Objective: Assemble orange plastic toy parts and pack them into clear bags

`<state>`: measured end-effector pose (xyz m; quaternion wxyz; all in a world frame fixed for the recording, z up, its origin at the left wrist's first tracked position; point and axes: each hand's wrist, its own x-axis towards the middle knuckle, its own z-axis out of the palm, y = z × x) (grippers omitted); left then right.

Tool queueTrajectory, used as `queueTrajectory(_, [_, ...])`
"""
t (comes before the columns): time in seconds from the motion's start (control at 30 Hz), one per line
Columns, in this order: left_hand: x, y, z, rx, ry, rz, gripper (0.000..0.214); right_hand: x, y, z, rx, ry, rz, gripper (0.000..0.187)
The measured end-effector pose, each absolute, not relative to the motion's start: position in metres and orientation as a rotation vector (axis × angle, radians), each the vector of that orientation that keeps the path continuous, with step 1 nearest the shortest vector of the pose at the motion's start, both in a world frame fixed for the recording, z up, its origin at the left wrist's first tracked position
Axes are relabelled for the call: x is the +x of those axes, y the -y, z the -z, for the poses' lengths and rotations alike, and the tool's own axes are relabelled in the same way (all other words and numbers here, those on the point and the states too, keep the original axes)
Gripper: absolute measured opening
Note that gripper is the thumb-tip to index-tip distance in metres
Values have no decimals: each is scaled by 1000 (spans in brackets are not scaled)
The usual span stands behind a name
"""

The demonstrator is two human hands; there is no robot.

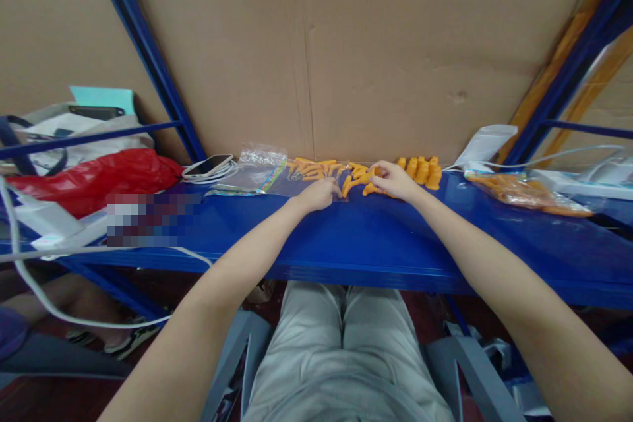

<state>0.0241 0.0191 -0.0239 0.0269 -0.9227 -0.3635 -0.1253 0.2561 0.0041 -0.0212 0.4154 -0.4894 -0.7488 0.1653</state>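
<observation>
Small orange rubber pieces (316,168) lie scattered on a blue metal shelf (346,237) against a cardboard wall. My left hand (320,194) rests closed on the shelf beside the loose pile, pinching something I cannot make out. My right hand (393,179) is closed on one orange piece (374,173) at the pile's right edge. Several orange pieces (422,170) stand upright in a cluster just right of that hand. A clear plastic bag (257,168) lies left of the pile.
A phone (208,165) with a white cable lies left of the bag. A red bag (93,181) and white adapter (42,221) sit at the far left. A bag of orange pieces (529,192) and a white pouch (487,143) lie right. Another person's legs (74,303) show below left.
</observation>
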Motion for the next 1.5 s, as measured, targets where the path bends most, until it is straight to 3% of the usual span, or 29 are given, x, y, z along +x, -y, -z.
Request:
queueTrajectory(0.3, [34, 0, 23, -2617, 1244, 156, 42, 257, 5, 14, -1281, 1977, -112, 19])
queueTrajectory(0.87, [24, -24, 35, -2473, 1085, 275, 29, 246, 9, 20, -1255, 2193, 129, 30])
queueTrajectory(1.0, [23, -26, 35, -2515, 999, 367, 31, 244, 8, 21, -1188, 2132, 4, 29])
queueTrajectory(1.27, [29, -20, 32, -2629, 848, 468, 26, 238, -3, 28, -1125, 1768, -642, 15])
queueTrajectory(1.5, [28, -22, 35, -2715, 735, 692, 27, 230, 1, 26, -1240, 1548, -884, 10])
